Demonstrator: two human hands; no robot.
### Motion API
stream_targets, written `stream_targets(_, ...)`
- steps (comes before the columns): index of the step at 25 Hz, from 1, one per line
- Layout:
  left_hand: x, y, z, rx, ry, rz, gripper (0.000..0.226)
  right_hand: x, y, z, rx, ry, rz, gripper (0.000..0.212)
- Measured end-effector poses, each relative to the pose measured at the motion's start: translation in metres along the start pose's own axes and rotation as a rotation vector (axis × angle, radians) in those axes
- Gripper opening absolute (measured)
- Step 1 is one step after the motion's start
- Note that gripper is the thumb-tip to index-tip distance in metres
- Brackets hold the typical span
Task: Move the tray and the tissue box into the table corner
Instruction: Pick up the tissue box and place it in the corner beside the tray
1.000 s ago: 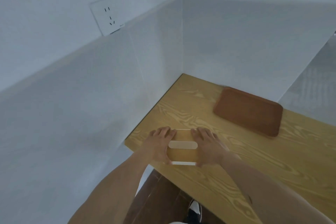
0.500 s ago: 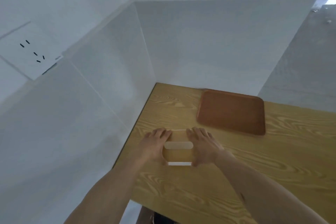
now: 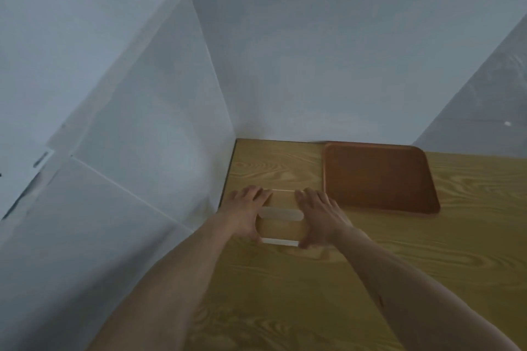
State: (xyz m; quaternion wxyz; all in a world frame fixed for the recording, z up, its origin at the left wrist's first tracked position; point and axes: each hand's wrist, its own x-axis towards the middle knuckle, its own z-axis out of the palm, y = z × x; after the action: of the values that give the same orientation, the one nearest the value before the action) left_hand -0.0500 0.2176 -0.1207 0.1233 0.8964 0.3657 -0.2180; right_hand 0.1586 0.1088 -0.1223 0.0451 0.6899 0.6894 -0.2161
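Note:
A wood-topped tissue box (image 3: pixel 281 226) with a pale slot lies on the wooden table (image 3: pixel 285 293), close to the left wall. My left hand (image 3: pixel 245 212) clasps its left end and my right hand (image 3: pixel 318 215) clasps its right end, fingers laid over the top. A flat brown tray (image 3: pixel 377 177) rests against the back wall, just right of the box and my right hand, with bare tabletop between it and the corner.
White walls close the table on the left and at the back, meeting in the corner (image 3: pixel 236 138). A wall socket (image 3: pixel 22 177) shows at the far left edge. A grey panel (image 3: pixel 484 94) rises behind the table on the right.
The box, held between both hands, has slid farther from the table's front edge toward the corner, nearer the tray. The view has swung right, pushing the socket to the left.

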Motion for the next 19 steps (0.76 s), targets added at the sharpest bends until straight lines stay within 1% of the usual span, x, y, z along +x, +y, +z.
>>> stream_targets(3, 0.01, -0.026, -0.008, 0.004, -0.005, 0.011, 0.132, 0.025, -0.014, -0.006, -0.015, 0.005, 0.01, 0.134)
stream_targets(7, 0.022, -0.043, -0.011, -0.019, -0.002, -0.009, 0.131, 0.05, -0.02, -0.01, -0.034, -0.006, 0.011, 0.134)
stream_targets(17, 0.024, -0.053, -0.011, -0.037, -0.001, -0.013, 0.129, 0.068, -0.022, -0.003, -0.03, -0.03, 0.007, 0.136)
stream_targets(19, 0.02, -0.049, -0.009, -0.079, -0.027, -0.048, 0.13, 0.065, -0.022, -0.002, -0.017, -0.05, 0.025, 0.136)
